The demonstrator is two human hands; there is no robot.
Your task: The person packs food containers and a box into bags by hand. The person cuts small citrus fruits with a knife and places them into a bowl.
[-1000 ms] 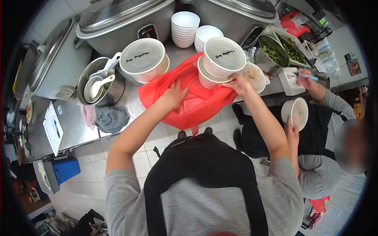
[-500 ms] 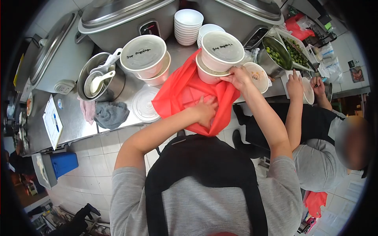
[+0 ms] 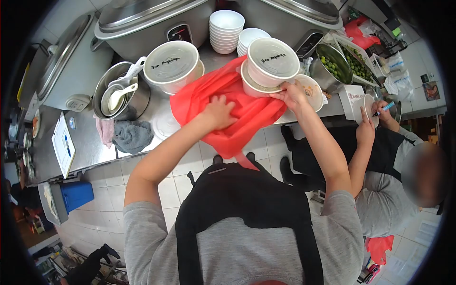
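Note:
A red bag (image 3: 247, 123) lies spread at the counter's front edge, its lower end hanging over. My left hand (image 3: 221, 112) rests on the bag's inner side, fingers apart. At the bag's right side two white lidded bowls are stacked, the upper bowl (image 3: 272, 61) with black handwriting on its clear lid. My right hand (image 3: 291, 96) grips the rim of the lower bowl (image 3: 256, 88), under the upper one. Left of the bag stands another stack, its top bowl (image 3: 171, 66) also written on. A clear lid (image 3: 164, 127) is partly covered by the bag.
Behind are white bowls (image 3: 227, 31) and large cookers (image 3: 152, 28). A metal pot with ladles (image 3: 142, 95) and a grey cloth (image 3: 133, 137) are left. On the right, a co-worker (image 3: 384, 199) holds a round lid (image 3: 366, 110) and a blue marker (image 3: 387, 106), near a pot of green produce (image 3: 332, 66).
My left hand has moved left and up, spreading the bag leftward over the loose lid. The right bowl stack has shifted slightly right. The co-worker's hands have come together at the lid.

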